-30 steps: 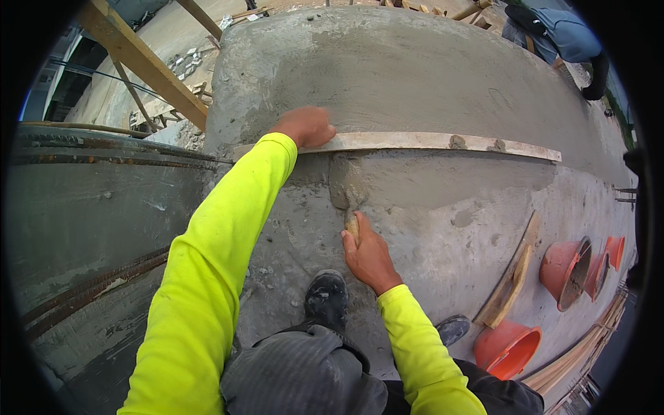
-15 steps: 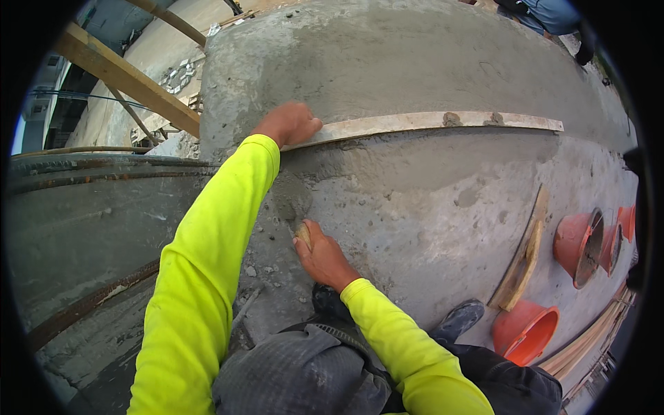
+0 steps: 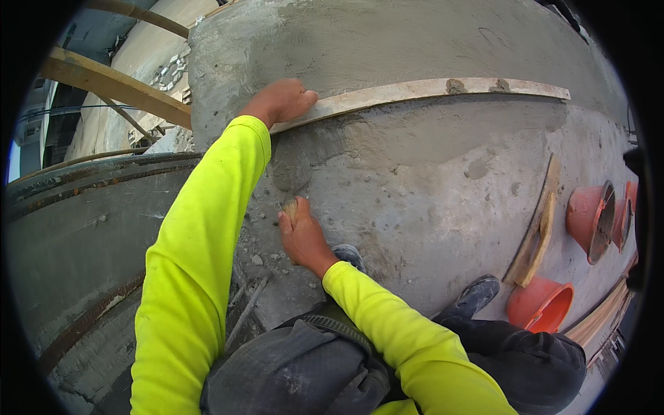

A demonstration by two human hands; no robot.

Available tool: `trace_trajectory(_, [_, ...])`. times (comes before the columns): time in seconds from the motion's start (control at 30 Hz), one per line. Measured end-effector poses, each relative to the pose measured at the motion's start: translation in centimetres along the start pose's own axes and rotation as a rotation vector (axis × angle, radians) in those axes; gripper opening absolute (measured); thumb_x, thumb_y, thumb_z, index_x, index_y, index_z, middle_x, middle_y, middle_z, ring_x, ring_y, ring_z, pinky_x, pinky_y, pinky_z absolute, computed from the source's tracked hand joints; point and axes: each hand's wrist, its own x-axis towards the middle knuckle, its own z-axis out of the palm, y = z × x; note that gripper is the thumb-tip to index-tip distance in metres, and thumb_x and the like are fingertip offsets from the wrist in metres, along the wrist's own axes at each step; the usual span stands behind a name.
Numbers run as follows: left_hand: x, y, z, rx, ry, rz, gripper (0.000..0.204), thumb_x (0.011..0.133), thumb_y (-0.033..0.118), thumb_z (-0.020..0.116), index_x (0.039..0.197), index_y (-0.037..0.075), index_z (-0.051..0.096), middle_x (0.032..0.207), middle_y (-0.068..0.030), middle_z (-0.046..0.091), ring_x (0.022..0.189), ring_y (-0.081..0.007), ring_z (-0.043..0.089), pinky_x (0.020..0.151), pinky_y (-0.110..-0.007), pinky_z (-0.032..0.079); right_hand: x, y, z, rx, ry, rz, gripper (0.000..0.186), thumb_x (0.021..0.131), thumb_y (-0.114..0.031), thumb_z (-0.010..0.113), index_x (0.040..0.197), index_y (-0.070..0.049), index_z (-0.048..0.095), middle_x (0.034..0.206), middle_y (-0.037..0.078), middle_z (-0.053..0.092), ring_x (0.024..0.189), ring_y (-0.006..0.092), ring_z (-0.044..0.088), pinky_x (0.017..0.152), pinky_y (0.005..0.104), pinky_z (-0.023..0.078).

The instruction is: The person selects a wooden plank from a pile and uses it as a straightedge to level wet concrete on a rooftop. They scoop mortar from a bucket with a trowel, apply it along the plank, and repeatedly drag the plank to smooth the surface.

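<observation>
My left hand (image 3: 282, 102) is closed around the left end of a long, pale straightedge board (image 3: 408, 92), which lies across the grey concrete surface with two mortar lumps on it. My right hand (image 3: 306, 238), nearer to me, grips the wooden handle of a trowel (image 3: 290, 207). The trowel's mortar-smeared blade points away from me, close to the wet mortar (image 3: 387, 138) along the near side of the board. Smooth wet mortar also covers the area beyond the board.
On the right are orange buckets (image 3: 585, 216), one tipped near my boot (image 3: 477, 297), and a wooden float (image 3: 536, 228). Timber props (image 3: 117, 84) and rusty bars (image 3: 97, 325) are at the left. Loose crumbs (image 3: 257, 260) lie by my right hand. Planks (image 3: 600, 311) lie at the lower right.
The view has shifted, so the board and buckets sit higher in the picture. Both hands keep their grips. The person at the upper right has mostly gone out of view.
</observation>
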Motion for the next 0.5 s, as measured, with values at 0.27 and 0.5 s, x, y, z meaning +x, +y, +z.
trace_trajectory(0.27, [-0.4,-0.8,0.7,-0.056,0.052,0.059,0.051,0.089,0.037,0.05,0.097,-0.01,0.067,0.098,-0.0358,0.066,0.088,-0.0486,0.066,0.082,-0.051,0.048,1.0,-0.9,-6.8,-0.347,-0.552,-0.094,0.05,0.1,-0.03,0.056,0.134,0.004,0.043,0.103,0.034,0.066,0.094,0.0509,0.066,0.086,0.0562,0.051])
trace_trajectory(0.5, [1.3,-3.2,2.1,-0.204,0.078,0.056,0.049,0.092,0.036,0.057,0.081,-0.012,0.06,0.063,-0.0158,0.057,0.057,-0.0231,0.056,0.059,-0.041,0.044,-7.3,-2.5,-37.7,-0.556,-0.412,-0.271,0.033,0.101,-0.031,0.054,0.101,-0.001,0.067,0.089,0.014,0.069,0.079,0.0347,0.065,0.079,0.0436,0.053])
